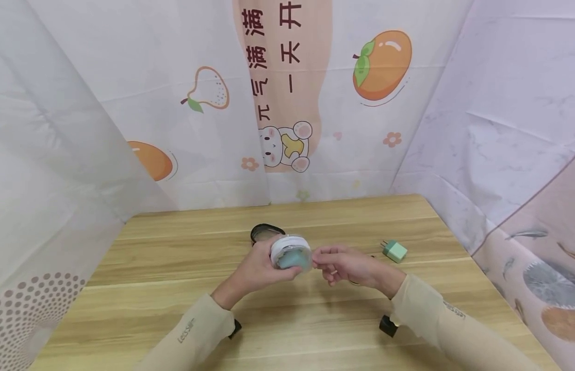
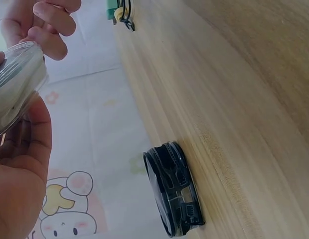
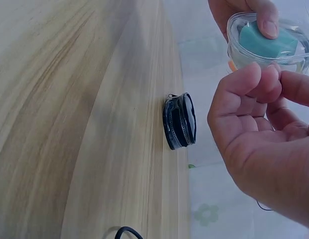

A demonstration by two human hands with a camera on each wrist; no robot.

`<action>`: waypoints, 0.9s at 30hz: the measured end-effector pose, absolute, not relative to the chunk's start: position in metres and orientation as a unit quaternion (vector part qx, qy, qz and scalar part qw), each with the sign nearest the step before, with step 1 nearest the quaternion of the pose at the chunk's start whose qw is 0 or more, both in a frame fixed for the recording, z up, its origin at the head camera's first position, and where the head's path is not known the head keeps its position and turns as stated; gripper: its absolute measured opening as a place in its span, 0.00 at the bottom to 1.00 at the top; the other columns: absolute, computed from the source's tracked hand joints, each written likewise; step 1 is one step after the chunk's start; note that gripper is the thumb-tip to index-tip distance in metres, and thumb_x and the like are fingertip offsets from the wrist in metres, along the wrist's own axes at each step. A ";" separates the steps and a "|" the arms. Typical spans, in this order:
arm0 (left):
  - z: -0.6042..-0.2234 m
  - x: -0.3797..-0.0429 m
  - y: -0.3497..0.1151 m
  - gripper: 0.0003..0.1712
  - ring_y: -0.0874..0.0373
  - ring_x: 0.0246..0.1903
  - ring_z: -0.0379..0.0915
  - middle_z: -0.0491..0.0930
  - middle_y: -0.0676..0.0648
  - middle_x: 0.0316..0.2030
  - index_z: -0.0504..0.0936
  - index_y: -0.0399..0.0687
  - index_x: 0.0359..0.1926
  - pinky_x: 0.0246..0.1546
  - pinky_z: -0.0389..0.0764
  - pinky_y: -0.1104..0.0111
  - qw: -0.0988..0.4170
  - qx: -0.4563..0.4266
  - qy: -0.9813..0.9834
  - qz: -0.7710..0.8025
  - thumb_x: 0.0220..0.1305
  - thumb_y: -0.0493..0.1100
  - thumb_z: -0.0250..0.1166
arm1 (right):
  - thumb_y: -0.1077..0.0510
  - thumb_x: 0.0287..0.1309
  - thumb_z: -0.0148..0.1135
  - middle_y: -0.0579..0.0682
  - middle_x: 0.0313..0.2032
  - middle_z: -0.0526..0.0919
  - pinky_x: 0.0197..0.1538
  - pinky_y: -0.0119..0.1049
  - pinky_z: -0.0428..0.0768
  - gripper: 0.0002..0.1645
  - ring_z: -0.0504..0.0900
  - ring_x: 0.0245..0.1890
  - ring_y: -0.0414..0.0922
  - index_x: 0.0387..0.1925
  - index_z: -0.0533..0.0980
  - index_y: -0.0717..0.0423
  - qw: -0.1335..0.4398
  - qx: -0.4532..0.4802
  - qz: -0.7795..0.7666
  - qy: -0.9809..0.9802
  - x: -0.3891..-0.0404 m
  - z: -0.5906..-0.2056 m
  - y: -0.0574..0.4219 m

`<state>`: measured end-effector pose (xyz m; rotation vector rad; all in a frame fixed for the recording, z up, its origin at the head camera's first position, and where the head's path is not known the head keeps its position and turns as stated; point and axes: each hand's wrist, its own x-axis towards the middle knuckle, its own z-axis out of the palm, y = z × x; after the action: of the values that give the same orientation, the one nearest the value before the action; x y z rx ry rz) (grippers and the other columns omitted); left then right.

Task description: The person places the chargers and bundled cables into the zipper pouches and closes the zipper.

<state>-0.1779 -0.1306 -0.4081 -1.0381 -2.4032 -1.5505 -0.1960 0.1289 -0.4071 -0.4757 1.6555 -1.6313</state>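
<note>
A small round case of clear plastic with a white band (image 1: 290, 241) is held up over the table by my left hand (image 1: 260, 264). Its thumb lies across the clear face, over something teal (image 3: 266, 41) inside. From the right, my right hand (image 1: 348, 265) meets the case's edge, fingertips and thumb pinched together there. In the right wrist view, those fingertips (image 3: 264, 79) sit right at the clear rim. What exactly they pinch is hidden behind them.
Behind the left hand, a round black zip case (image 2: 172, 189) stands on the wooden table (image 1: 176, 268). A green charger plug (image 1: 395, 251) lies to the right. Near it is a dark cable with a yellow part (image 2: 125, 15). Printed cloth (image 1: 176, 41) encloses the table's back and sides.
</note>
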 end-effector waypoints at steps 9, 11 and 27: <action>-0.410 -0.179 -0.129 0.23 0.58 0.39 0.80 0.84 0.55 0.40 0.80 0.49 0.49 0.41 0.82 0.63 0.059 -0.349 -0.783 -0.511 0.53 0.39 0.79 | 0.51 0.76 0.54 0.46 0.27 0.67 0.35 0.37 0.74 0.13 0.70 0.26 0.43 0.41 0.75 0.56 0.370 -0.199 -0.629 0.654 -0.196 -0.406 0.131; -0.411 -0.179 -0.129 0.23 0.58 0.39 0.80 0.84 0.55 0.40 0.81 0.49 0.49 0.41 0.82 0.63 0.062 -0.349 -0.782 -0.513 0.53 0.39 0.79 | 0.50 0.76 0.53 0.46 0.27 0.67 0.36 0.37 0.74 0.14 0.70 0.27 0.43 0.41 0.74 0.58 0.370 -0.207 -0.625 0.656 -0.197 -0.405 0.131; -0.406 -0.175 -0.122 0.32 0.55 0.45 0.78 0.81 0.53 0.49 0.76 0.50 0.60 0.43 0.82 0.63 0.046 -0.311 -0.778 -0.544 0.56 0.46 0.79 | 0.54 0.69 0.65 0.55 0.61 0.74 0.53 0.62 0.78 0.30 0.78 0.55 0.56 0.68 0.67 0.51 0.271 -0.275 -0.588 0.711 -0.199 -0.392 0.137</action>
<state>-0.1754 -0.1220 -0.4060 -0.9490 -2.3766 -1.6600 -0.1985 0.1365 -0.3922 -0.7411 1.9148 -1.5831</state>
